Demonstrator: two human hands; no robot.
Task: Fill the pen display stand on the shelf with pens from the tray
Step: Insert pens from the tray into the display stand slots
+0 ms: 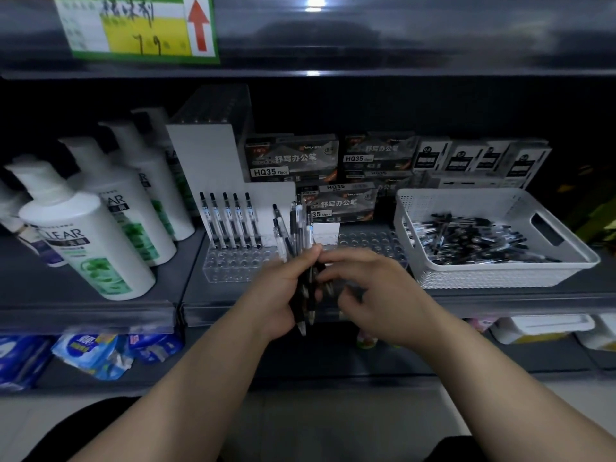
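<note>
Before the pen stand [230, 265], left hand [280, 291] gripping pens [299, 228], right hand [376, 288] pinching same pens

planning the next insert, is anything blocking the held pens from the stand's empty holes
Nothing visible: the left hand holds the black-and-clear pen bundle right before the clear plastic stand, its front holes bare.
</note>
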